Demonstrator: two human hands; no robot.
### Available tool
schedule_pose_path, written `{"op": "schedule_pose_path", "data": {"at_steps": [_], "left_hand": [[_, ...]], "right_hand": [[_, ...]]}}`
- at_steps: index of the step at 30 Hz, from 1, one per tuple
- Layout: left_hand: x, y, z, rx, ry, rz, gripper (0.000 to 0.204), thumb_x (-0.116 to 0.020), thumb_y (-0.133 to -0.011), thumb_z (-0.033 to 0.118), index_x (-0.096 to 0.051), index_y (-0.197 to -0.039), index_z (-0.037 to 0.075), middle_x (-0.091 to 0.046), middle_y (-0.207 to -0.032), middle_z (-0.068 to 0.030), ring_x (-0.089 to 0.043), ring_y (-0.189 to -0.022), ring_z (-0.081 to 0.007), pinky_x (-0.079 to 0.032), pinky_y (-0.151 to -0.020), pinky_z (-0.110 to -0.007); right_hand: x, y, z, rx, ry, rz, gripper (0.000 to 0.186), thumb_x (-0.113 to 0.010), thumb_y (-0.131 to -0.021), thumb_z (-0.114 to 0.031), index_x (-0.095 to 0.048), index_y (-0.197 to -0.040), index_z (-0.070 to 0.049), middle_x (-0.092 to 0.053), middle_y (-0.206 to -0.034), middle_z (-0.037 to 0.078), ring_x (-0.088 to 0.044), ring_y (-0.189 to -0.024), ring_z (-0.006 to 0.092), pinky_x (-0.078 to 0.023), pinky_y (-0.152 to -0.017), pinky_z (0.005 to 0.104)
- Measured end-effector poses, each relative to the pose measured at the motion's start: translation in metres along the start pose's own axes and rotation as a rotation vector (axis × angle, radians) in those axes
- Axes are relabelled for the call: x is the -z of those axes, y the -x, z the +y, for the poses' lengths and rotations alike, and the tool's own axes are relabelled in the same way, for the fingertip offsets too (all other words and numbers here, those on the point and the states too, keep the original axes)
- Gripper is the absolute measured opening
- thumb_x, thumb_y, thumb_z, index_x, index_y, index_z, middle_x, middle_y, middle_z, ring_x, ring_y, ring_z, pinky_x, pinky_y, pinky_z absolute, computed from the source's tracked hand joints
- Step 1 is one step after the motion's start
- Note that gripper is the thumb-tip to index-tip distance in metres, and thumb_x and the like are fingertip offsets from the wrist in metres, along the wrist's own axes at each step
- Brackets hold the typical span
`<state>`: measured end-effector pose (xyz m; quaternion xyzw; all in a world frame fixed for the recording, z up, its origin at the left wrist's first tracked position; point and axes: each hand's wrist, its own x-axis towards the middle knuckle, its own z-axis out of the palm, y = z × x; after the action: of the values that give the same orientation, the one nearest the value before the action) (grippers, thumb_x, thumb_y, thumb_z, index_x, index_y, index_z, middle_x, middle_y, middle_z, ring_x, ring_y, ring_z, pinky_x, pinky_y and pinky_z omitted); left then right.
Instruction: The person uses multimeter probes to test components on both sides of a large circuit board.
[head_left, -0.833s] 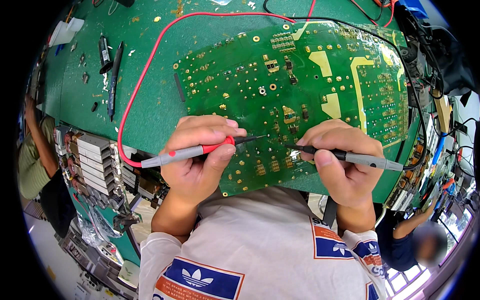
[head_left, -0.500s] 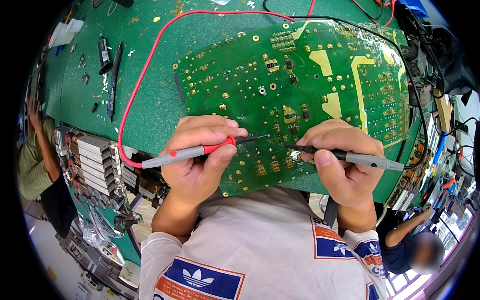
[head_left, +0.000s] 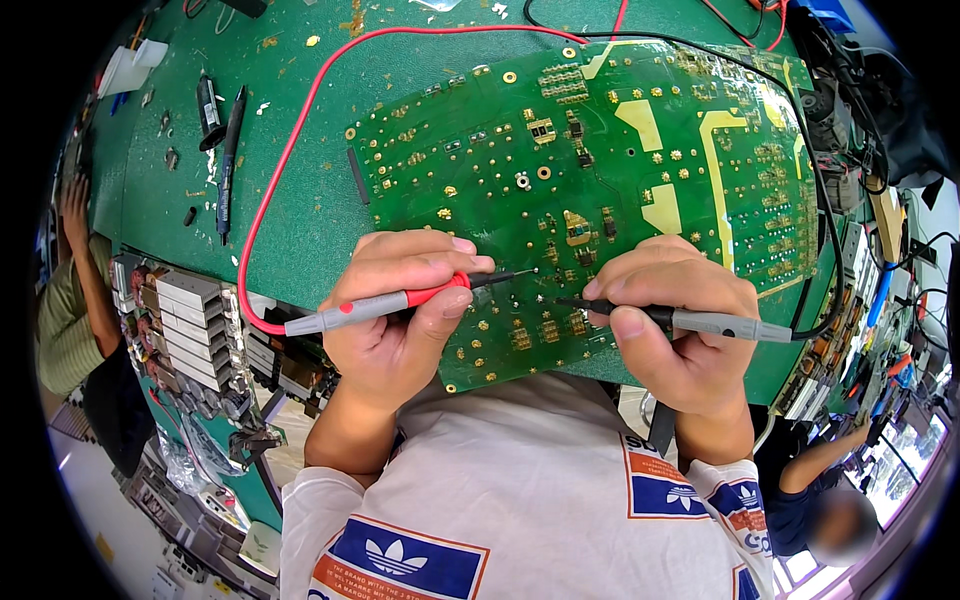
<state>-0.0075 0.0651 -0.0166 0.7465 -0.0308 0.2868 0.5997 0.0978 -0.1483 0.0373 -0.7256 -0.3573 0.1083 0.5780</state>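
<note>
A large green circuit board [head_left: 480, 190] with gold pads and small parts lies on the green work mat in front of me. My left hand [head_left: 392, 310] grips a red and grey test probe [head_left: 352, 312], its tip at a solder point near the board's middle. My right hand [head_left: 690, 315] holds a black and grey test probe [head_left: 728, 325] pointing left. Its dark tip is over the board, a little right of the red probe's tip and lower; whether it touches a pad I cannot tell. A red lead and a black lead run from the probes to the far side.
A black pen [head_left: 230, 165] and a dark marker-like tube [head_left: 209, 110] lie on the mat at the left. Boards with silver heat sinks [head_left: 190, 330] stand at the left edge. Cables and parts crowd the right. One person [head_left: 75, 310] is at the left, another [head_left: 820, 500] at the lower right.
The black probe in my right hand has shifted slightly left, its tip nearer the red one. My left hand and the red probe stay almost still.
</note>
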Motion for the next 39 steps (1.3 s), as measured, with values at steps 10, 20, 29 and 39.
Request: {"op": "schedule_pose_path", "data": {"at_steps": [10, 20, 29, 39], "left_hand": [[-0.003, 0.003, 0.009, 0.083, 0.001, 0.009, 0.017, -0.065, -0.090, 0.001, -0.058, -0.105, 0.005, -0.073, -0.093, -0.0152, -0.067, -0.090, -0.0265, -0.051, -0.083, -0.037], [-0.006, 0.001, 0.011, 0.074, -0.066, 0.007, 0.020, -0.067, -0.095, 0.015, -0.052, -0.104, 0.004, -0.071, -0.090, -0.0175, -0.066, -0.089, -0.0266, -0.050, -0.083, -0.036], [-0.009, 0.001, 0.014, 0.111, -0.056, 0.027, 0.020, -0.065, -0.096, 0.015, -0.052, -0.102, 0.001, -0.070, -0.092, -0.0198, -0.067, -0.090, -0.0269, -0.053, -0.084, -0.036], [-0.009, 0.002, 0.016, 0.145, -0.001, 0.070, 0.015, -0.063, -0.095, 0.009, -0.052, -0.102, 0.001, -0.068, -0.096, -0.0226, -0.067, -0.088, -0.0260, -0.054, -0.083, -0.036]], "right_hand": [[0.005, -0.002, -0.004, 0.052, 0.032, -0.018, 0.016, -0.078, -0.073, 0.000, -0.068, -0.084, -0.006, -0.069, -0.079, 0.008, -0.067, -0.071, 0.0258, -0.051, -0.065, 0.0360], [0.007, 0.001, -0.009, 0.096, 0.030, -0.007, 0.011, -0.073, -0.077, -0.004, -0.064, -0.083, -0.005, -0.064, -0.071, 0.010, -0.063, -0.066, 0.0309, -0.049, -0.062, 0.0399], [0.006, 0.004, -0.008, 0.071, 0.032, 0.003, 0.012, -0.069, -0.082, -0.009, -0.060, -0.078, -0.005, -0.057, -0.058, 0.013, -0.059, -0.057, 0.0346, -0.044, -0.053, 0.0435], [0.007, 0.002, -0.006, 0.018, 0.060, -0.097, 0.009, -0.073, -0.081, -0.007, -0.064, -0.082, -0.008, -0.064, -0.072, 0.007, -0.061, -0.067, 0.0290, -0.049, -0.063, 0.0382]]}}
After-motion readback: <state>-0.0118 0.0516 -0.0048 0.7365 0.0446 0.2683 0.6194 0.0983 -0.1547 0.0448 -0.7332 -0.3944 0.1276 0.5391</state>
